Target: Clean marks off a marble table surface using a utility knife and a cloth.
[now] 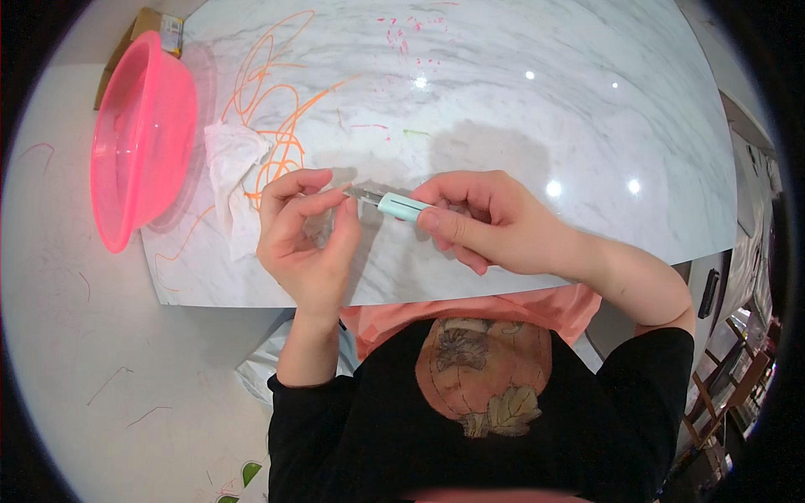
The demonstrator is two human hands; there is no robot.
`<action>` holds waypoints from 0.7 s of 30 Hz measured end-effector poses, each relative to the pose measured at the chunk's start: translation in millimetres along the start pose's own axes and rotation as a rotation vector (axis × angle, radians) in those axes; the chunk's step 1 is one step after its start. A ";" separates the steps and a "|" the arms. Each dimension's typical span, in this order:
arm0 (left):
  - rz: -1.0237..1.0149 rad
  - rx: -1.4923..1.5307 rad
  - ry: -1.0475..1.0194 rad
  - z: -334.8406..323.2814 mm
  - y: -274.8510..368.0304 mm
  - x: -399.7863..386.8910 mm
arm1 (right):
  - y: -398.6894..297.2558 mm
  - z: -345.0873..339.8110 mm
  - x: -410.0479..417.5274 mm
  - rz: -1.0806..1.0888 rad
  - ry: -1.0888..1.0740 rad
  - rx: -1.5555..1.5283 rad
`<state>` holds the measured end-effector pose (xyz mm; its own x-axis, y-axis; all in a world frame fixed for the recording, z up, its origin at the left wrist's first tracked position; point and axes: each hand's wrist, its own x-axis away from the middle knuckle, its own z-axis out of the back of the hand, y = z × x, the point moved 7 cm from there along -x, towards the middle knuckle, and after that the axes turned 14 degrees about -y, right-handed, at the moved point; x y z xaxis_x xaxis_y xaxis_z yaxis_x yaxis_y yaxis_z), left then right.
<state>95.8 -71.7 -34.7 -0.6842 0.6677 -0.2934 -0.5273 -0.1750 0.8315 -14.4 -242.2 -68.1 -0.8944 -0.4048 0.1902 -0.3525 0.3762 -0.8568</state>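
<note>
My right hand (484, 220) grips a small tool with a pale mint-green handle (401, 207) and a short metal head, which looks like a nail clipper or a small cutter. Its metal end points left and meets the fingertips of my left hand (311, 232). Thumb and index finger of the left hand are nearly pinched at that tip; whether they hold anything small cannot be told. Both hands are above a marble-patterned table (597, 138), near its front edge. Just left of my left hand lies a crumpled white cloth or wipe (233, 170).
A pink plastic basin (144, 138) stands tilted at the table's left end, with a cardboard box (132, 44) behind it. Orange scribbles and pink marks cover parts of the tabletop. A white plastic bag (264, 364) is below the front edge.
</note>
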 end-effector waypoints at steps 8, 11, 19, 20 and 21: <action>0.034 0.156 0.073 -0.9 -4.0 4.2 | -3.2 -5.1 -0.2 0.146 0.117 0.220; 0.043 0.153 0.051 0.0 -3.1 2.6 | -6.2 -6.6 -0.3 0.152 0.116 0.253; 0.029 0.205 0.020 -1.4 -6.5 -0.5 | -5.5 -4.0 0.7 0.189 0.140 0.281; 0.022 0.219 0.015 -2.2 -7.0 -0.8 | -6.1 -2.8 1.7 0.212 0.158 0.271; 0.023 0.216 0.018 -0.3 -6.4 -0.1 | -8.0 -3.7 1.3 0.213 0.153 0.271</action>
<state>99.0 -70.9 -40.1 -0.7047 0.6520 -0.2798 -0.3927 -0.0299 0.9192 -13.7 -242.6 -59.2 -0.9779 -0.2040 0.0461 -0.0869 0.1961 -0.9767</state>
